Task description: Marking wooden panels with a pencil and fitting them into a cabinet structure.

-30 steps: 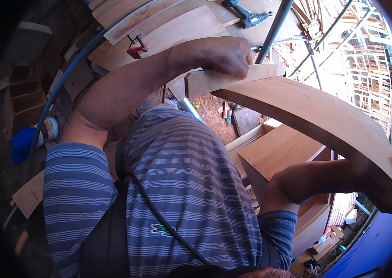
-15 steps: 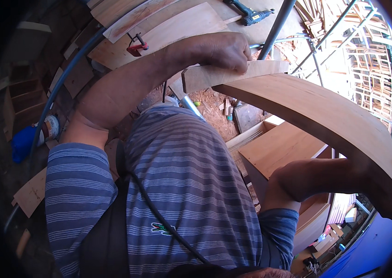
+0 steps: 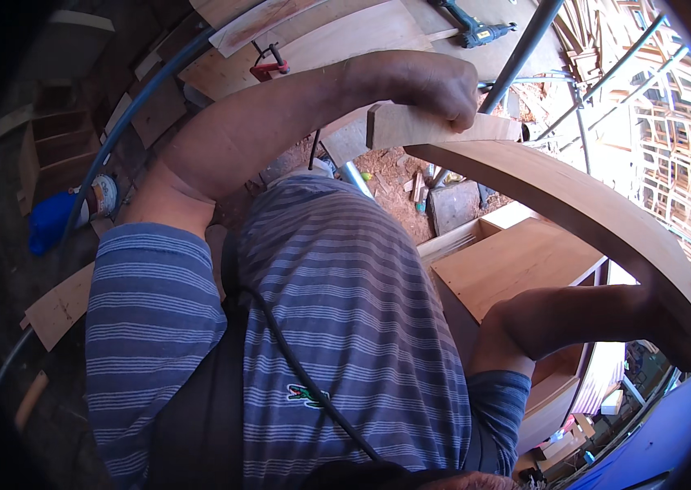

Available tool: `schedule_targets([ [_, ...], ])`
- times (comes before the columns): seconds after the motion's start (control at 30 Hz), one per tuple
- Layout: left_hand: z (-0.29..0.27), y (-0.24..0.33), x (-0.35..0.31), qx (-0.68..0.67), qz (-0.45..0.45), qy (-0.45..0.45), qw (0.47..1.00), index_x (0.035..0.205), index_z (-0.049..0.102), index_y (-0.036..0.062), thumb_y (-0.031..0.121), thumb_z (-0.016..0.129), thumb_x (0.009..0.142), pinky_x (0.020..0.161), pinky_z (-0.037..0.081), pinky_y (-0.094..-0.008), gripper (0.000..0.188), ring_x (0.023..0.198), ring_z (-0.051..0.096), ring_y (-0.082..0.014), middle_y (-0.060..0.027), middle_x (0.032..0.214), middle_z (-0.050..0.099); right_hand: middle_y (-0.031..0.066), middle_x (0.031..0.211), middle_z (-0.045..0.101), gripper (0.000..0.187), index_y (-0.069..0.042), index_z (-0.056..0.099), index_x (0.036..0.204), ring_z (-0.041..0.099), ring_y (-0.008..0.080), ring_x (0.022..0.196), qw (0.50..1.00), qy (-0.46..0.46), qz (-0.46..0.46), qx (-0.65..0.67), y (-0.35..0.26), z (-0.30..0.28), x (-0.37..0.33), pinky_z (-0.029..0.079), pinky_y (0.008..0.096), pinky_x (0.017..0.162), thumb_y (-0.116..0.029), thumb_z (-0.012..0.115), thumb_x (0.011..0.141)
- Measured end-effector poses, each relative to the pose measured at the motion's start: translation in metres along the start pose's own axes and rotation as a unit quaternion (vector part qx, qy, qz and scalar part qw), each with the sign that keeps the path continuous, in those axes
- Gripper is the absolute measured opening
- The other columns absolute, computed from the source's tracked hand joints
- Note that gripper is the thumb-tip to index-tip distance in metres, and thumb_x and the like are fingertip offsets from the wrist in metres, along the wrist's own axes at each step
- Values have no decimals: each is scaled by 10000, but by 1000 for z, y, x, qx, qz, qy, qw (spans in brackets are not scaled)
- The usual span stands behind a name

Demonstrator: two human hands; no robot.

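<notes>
A long wooden board (image 3: pixel 566 192) stretches across from upper middle to the right, its plain face bent by the lens. Its far-left end meets a shorter wooden piece (image 3: pixel 398 128); whether the two are joined I cannot tell. My left hand (image 3: pixel 449 91) is closed over the top of the shorter piece, fingers mostly hidden. At the right, my right hand (image 3: pixel 688 339) grips the long board's lower end, with fingertips showing round its outer side. Both arms are spread wide, holding the wood off to my right above a wooden cabinet (image 3: pixel 517 261).
A green power tool (image 3: pixel 480 33) and a red clamp (image 3: pixel 270 65) lie among boards at the back. A metal pole (image 3: pixel 521 57) rises close to my left hand. Wooden shelving (image 3: pixel 60 155) and a blue bundle (image 3: pixel 53 224) are at left; slatted frames (image 3: pixel 664 155) stand far right.
The whole surroundings, my left arm and the shorter piece have shifted right in the picture, mainly from head movement. Both hands keep their hold.
</notes>
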State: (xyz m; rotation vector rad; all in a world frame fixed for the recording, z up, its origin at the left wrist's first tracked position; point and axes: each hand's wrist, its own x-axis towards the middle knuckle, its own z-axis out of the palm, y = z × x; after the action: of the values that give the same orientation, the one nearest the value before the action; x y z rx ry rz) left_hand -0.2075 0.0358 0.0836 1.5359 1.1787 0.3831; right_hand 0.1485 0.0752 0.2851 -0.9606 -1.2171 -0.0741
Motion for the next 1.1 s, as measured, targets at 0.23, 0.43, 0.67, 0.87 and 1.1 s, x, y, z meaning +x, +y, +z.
schedule_targets([
  [0.23,4,-10,-2,-20,21,-21,999,1014,702,-50,101,580,649,510,446,-295,413,525,555,-128,-94,663,651,162,644,618,606,21,668,689,634,308,631,992,-25,89,85,-15,-23,-9,551,490,733,-397,261,852],
  [0.43,6,-4,-2,-7,5,-25,1000,1174,642,14,123,587,662,489,433,-283,525,504,526,-118,-95,669,651,187,670,614,629,30,672,711,634,337,733,990,-55,86,94,-29,-31,-17,529,508,803,-408,242,847],
  [0.67,9,-8,-1,-19,-3,-17,1000,1180,635,7,120,603,673,488,430,-280,521,499,522,-113,-100,665,656,197,748,629,656,22,688,800,629,335,821,978,-178,81,70,-33,-42,-6,502,518,868,-435,221,861],
  [0.87,13,-13,-2,-30,-7,-12,999,1178,631,-7,127,615,670,490,426,-274,526,500,520,-108,-107,656,652,209,752,631,669,25,683,796,623,346,808,961,-246,27,123,-30,-49,-8,485,542,874,-431,200,879],
  [1.1,15,-8,-11,-46,-30,-13,998,1101,681,-8,61,587,620,566,501,-315,495,569,611,-181,-174,769,700,215,740,628,680,22,682,790,618,346,795,979,-192,0,71,-41,-39,-16,491,533,840,-438,189,884],
])
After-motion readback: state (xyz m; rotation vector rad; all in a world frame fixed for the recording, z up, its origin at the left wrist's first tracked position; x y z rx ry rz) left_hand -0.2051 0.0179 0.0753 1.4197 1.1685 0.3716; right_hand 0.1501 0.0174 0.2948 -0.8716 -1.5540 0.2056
